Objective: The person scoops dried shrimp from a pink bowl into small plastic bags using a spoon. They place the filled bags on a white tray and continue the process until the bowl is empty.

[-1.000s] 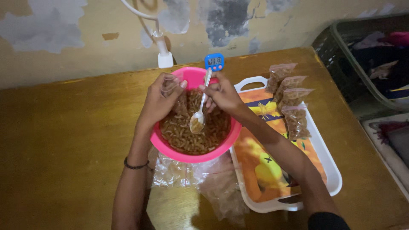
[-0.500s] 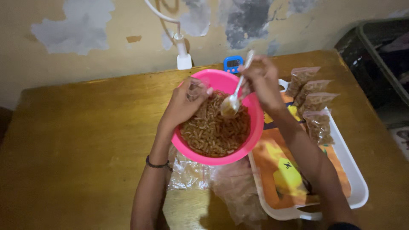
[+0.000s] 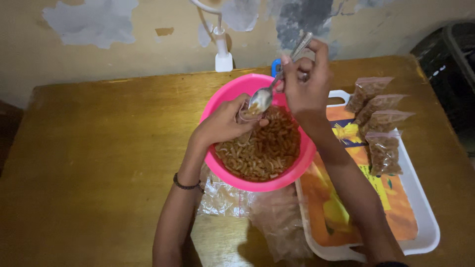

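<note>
A pink bowl [image 3: 225, 96] full of brown curly macaroni snack [image 3: 267, 148] stands on the wooden table [image 3: 99, 148]. My left hand [image 3: 225, 123] holds a small clear plastic bag [image 3: 246, 114] open over the bowl. My right hand [image 3: 307, 84] grips a metal spoon [image 3: 269, 91], its bowl tipped at the mouth of the bag with snack in it.
A white tray [image 3: 420, 212] with an orange picture lies to the right, with several filled snack bags [image 3: 381, 118] at its far end. Empty clear bags [image 3: 247, 205] lie in front of the bowl. A blue timer [image 3: 275, 66] and a white plug [image 3: 223, 62] stand by the wall.
My right hand lifted the loaded spoon out of the snack and brought it to the bag's mouth. The view shifted, so everything sits further right.
</note>
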